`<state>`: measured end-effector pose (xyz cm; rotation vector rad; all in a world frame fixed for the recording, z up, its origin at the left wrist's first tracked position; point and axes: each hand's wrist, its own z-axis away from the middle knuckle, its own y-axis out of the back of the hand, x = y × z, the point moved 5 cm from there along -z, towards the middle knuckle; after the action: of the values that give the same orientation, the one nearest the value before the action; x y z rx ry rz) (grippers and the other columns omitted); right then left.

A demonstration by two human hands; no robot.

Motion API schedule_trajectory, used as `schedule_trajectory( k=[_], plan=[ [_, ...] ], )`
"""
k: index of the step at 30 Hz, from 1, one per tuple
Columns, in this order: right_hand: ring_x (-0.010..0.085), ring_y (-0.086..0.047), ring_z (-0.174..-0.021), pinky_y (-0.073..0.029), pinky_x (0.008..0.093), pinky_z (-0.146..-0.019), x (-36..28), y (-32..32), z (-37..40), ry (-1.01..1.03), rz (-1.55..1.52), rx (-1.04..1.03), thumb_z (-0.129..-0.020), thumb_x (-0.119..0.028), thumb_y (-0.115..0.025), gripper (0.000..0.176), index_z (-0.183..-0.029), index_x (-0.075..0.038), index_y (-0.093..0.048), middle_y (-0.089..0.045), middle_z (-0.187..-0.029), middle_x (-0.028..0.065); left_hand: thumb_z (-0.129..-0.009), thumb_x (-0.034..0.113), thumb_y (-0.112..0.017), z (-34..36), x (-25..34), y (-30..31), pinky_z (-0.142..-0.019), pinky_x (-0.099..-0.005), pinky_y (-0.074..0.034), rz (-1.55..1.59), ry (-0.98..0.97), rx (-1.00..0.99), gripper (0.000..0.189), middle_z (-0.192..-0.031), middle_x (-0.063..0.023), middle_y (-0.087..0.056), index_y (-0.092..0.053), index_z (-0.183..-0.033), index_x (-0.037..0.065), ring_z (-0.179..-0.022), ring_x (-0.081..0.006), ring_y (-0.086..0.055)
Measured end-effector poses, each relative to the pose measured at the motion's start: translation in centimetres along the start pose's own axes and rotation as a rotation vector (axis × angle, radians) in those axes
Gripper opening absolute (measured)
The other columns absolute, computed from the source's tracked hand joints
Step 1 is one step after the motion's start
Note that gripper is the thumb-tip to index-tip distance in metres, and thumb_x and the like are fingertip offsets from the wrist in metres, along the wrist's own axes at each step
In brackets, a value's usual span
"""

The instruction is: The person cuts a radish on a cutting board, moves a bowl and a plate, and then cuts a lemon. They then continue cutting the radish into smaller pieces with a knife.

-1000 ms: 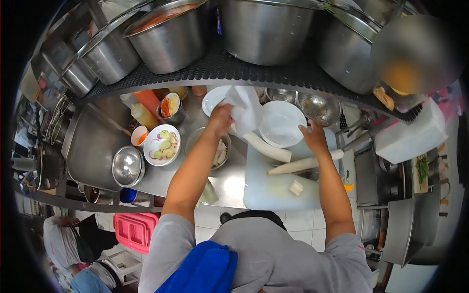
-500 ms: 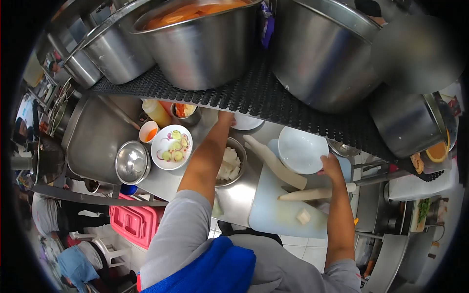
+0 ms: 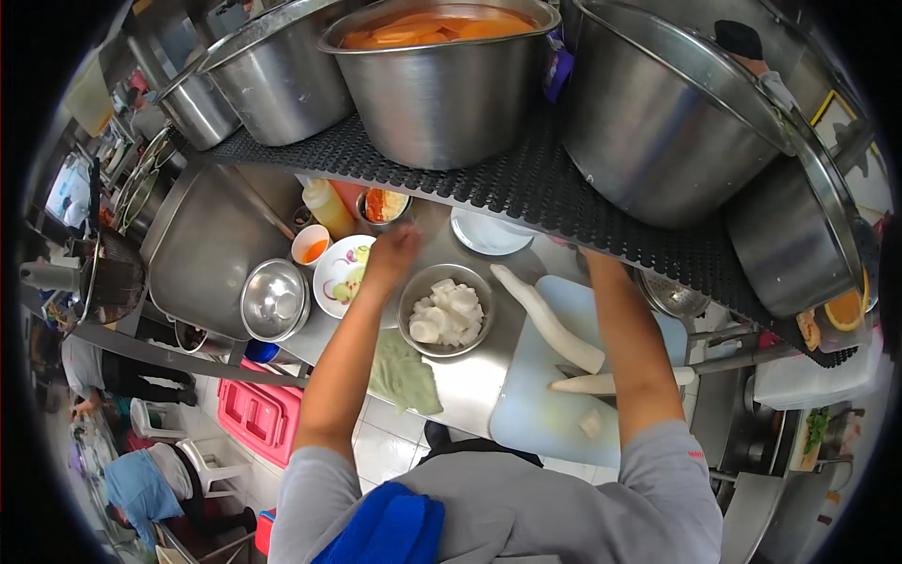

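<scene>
Brushed steel shines beneath a person's two bare forearms in the head view, where a table [image 3: 465,383] runs below a black mesh shelf [image 3: 526,188] lined with deep metal pots [image 3: 442,103]. The left hand [image 3: 399,246], blurred, hangs at the right-hand side of a white bowl [image 3: 323,282]; whether it touches the rim, and whether this grip is spread or curled, cannot be told, though nothing shows in it. The white bowl lies to the left of that grip and a little nearer the wearer's body, with the left hand plainly the closer of the two. Round, it has no long axis. Just beyond the left hand stands a small steel tub [image 3: 374,225] of orange and pale food; a steel bowl [image 3: 421,287] heaped with white chunks [image 3: 451,315] sits to the right and nearer the body. The right hand is hidden behind the shelf's edge, its grip impossible to read. Its forearm crosses over a white root [image 3: 584,384] lying crosswise on a pale blue cutting board [image 3: 526,414]. Smooth and plain, the white bowl holds loose slices [image 3: 344,286], yellowish green and purple-edged, partly masked by the left arm.
</scene>
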<state>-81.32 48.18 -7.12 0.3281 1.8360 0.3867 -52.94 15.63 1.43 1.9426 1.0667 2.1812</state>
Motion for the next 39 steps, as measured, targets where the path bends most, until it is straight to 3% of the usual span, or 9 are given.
schedule_trajectory(
  k=[11, 17, 18, 19, 22, 23, 27, 32, 39],
  plan=[
    [0.0238, -0.066, -0.087, -0.056, 0.0373, -0.061, -1.7, -10.9, 2.0, -0.336, -0.126, -0.292, -0.094, -0.034, -0.053, 0.038, -0.119, -0.007, -0.059, -0.068, -0.096, 0.0119, -0.094, 0.031, -0.056, 20.9, -10.0, 10.5, -0.067, -0.0253, -0.047, 0.257, 0.371, 0.186, 0.031, -0.101, -0.0049, -0.068, -0.066, -0.104, 0.003, -0.084, -0.0147, -0.066],
    [0.0231, -0.065, -0.092, -0.055, 0.0385, -0.064, -0.3, -9.3, 5.5, -0.418, 0.071, -0.767, -0.094, -0.036, -0.053, 0.038, -0.122, -0.01, -0.058, -0.069, -0.097, 0.0109, -0.094, 0.032, -0.057, 24.9, -15.9, 9.5, -0.053, -0.0229, -0.043, 0.42, 0.363, 0.09, 0.028, -0.078, -0.0026, -0.065, -0.064, -0.093, 0.005, -0.061, -0.0091, -0.055],
    [0.0179, -0.065, -0.076, -0.053, 0.0353, -0.064, -9.0, -4.7, 8.8, 0.214, 0.392, -0.911, -0.09, -0.027, -0.057, 0.037, -0.122, -0.007, -0.06, -0.067, -0.102, 0.0131, -0.095, 0.032, -0.055, 25.3, -14.7, 8.4, -0.053, -0.0237, -0.043, 0.408, 0.382, 0.06, 0.029, -0.078, -0.0035, -0.065, -0.063, -0.091, 0.005, -0.06, -0.0095, -0.055],
    [0.0174, -0.065, -0.071, -0.052, 0.0341, -0.064, -11.5, -3.3, 10.4, -0.053, 0.288, -0.927, -0.089, -0.029, -0.06, 0.038, -0.12, -0.008, -0.06, -0.069, -0.091, 0.0096, -0.095, 0.033, -0.053, 25.9, -16.6, 7.4, -0.055, -0.0244, -0.046, 0.408, 0.342, 0.002, 0.029, -0.081, -0.0042, -0.065, -0.063, -0.095, 0.005, -0.063, -0.0111, -0.058],
    [0.0173, -0.066, -0.083, -0.051, 0.0331, -0.074, -26.5, 7.8, 19.6, 0.341, 0.126, -1.194, -0.092, -0.038, -0.059, 0.042, -0.117, -0.004, -0.059, -0.069, -0.098, 0.0097, -0.094, 0.032, -0.056, 28.1, -18.0, 3.9, -0.064, -0.0306, -0.053, 0.508, 0.533, -0.276, 0.028, -0.092, -0.0058, -0.068, -0.062, -0.103, 0.007, -0.078, -0.0177, -0.067],
    [0.0199, -0.067, -0.084, -0.052, 0.0335, -0.076, -30.4, 11.6, 21.7, 0.473, 0.049, -1.223, -0.092, -0.035, -0.06, 0.043, -0.122, -0.004, -0.056, -0.069, -0.1, 0.0093, -0.096, 0.043, -0.05, 29.3, -14.2, 3.8, -0.094, -0.0386, -0.046, 0.421, 0.534, -0.49, 0.055, -0.123, -0.0123, -0.062, -0.053, -0.132, 0.002, -0.113, -0.0251, -0.059],
    [0.0193, -0.07, -0.076, -0.054, 0.0305, -0.063, -43.5, 26.6, 24.1, 0.799, 0.221, -0.908, -0.09, -0.025, -0.065, 0.028, -0.104, -0.002, -0.066, -0.072, -0.091, 0.0089, -0.096, 0.046, -0.05, 29.3, -14.1, 0.9, -0.091, -0.0364, -0.046, 0.3, 0.517, -0.664, 0.054, -0.117, -0.0122, -0.065, -0.056, -0.125, 0.001, -0.109, -0.0233, -0.061],
    [0.0157, -0.065, -0.059, -0.051, 0.0308, -0.056, -44.6, 38.0, 11.1, 0.261, 0.876, -0.007, -0.085, -0.012, -0.056, 0.016, -0.09, 0.002, -0.063, -0.064, -0.071, 0.009, -0.094, 0.043, -0.051, 29.4, -13.2, -0.4, -0.088, -0.035, -0.047, 0.141, 0.458, -0.747, 0.05, -0.114, -0.011, -0.067, -0.059, -0.123, 0.003, -0.105, -0.0204, -0.062],
    [0.0243, -0.066, -0.078, -0.052, 0.0405, -0.069, -36.5, 40.6, -5.5, 0.019, 1.27, -0.19, -0.079, -0.022, -0.063, 0.025, -0.097, -0.007, -0.072, -0.07, -0.091, 0.0116, -0.089, 0.042, -0.053, 32.7, -28.9, -3.2, -0.087, -0.0355, -0.047, -0.147, 0.298, -0.604, 0.05, -0.113, -0.0132, -0.066, -0.06, -0.124, 0.007, -0.099, -0.0237, -0.062]
  ],
)
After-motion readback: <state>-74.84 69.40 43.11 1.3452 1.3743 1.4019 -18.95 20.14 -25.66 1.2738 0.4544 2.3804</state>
